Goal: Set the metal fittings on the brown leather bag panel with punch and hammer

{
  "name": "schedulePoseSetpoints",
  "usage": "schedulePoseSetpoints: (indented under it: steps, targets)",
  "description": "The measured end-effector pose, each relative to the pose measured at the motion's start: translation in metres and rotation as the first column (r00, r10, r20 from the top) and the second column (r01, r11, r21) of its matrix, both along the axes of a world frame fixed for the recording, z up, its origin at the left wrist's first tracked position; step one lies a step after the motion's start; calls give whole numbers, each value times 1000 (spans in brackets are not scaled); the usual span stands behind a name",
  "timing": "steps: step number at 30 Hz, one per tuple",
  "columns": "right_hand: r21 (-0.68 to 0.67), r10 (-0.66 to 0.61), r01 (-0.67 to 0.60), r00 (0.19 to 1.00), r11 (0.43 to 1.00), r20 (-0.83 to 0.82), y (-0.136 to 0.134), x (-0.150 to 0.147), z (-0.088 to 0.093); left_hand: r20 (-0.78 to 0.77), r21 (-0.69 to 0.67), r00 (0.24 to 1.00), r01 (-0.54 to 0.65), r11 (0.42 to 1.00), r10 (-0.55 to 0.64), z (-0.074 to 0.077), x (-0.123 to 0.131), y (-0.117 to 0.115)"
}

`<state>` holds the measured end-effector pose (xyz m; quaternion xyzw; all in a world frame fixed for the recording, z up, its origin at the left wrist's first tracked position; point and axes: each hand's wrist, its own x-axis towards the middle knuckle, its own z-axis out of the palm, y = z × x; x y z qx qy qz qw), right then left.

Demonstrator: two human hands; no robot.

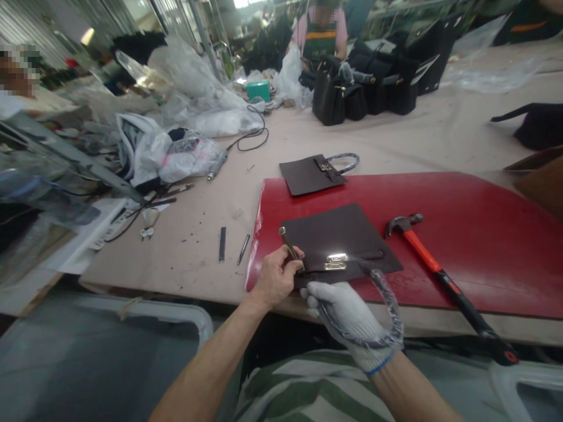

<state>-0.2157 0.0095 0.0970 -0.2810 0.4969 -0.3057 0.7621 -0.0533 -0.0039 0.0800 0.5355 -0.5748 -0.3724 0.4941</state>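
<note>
A dark brown leather panel point(338, 234) with a shiny metal clasp point(336, 261) lies on the red mat point(461, 234). Its plastic-wrapped handle point(391, 299) loops off the near edge. My bare left hand point(277, 275) holds a short metal punch point(288, 243) upright at the panel's left near corner. In a white glove, my right hand point(347, 310) grips the panel's near edge beside the handle's base. A hammer point(435, 266) with an orange shaft lies on the mat to the right, untouched.
A second brown panel with a handle point(314, 173) lies at the mat's far edge. Two small metal tools point(231, 246) rest on the table left of the mat. Plastic bags point(176, 152), a cable and black handbags point(373, 88) fill the far side, where another person sits.
</note>
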Motion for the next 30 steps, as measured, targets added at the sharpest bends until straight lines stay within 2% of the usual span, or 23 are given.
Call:
schedulePoseSetpoints:
  steps: [4,9,13,15,18,22,23,24,25,26,27,28,30]
  targets:
    - [131,-8,2,999,991,41,14,-8,1,85,-110,996,-11,994,20,-15,-7,9]
    - [148,-109,95,990,984,86,26,-19,-2,146,-260,989,14,965,25,-28,-10,14]
    - [191,-148,143,989,971,13,38,-29,-13,195,-342,980,39,939,30,-32,-11,15]
    - [148,-84,95,993,984,-78,46,-39,-17,202,-351,979,46,935,28,-33,-11,16]
    - [47,105,-98,976,994,-192,59,-66,-13,207,-343,978,61,937,13,-31,-10,16]
    - [54,310,-310,892,949,-329,57,-124,19,245,-295,969,90,951,-16,-27,-11,15]
    - [27,355,-398,782,917,-512,51,-139,30,257,-283,966,97,954,-22,-26,-12,15]
    - [-6,301,-436,630,900,-716,42,-152,40,266,-272,964,102,957,-27,-25,-12,15]
    - [-90,117,-413,449,907,-886,32,-163,48,272,-263,962,104,959,-30,-25,-13,15]
    - [-156,-53,-428,242,891,-969,21,-171,55,276,-255,961,104,961,-31,-24,-13,15]
    - [-175,-178,-482,41,859,-983,11,-178,58,277,-245,960,103,964,-32,-24,-14,15]
    - [-150,-258,-545,-126,825,-958,1,-182,57,278,-233,960,101,967,-33,-24,-14,15]
    - [-36,-360,-663,-359,748,-861,-12,-186,49,276,-213,961,91,973,-30,-25,-14,16]
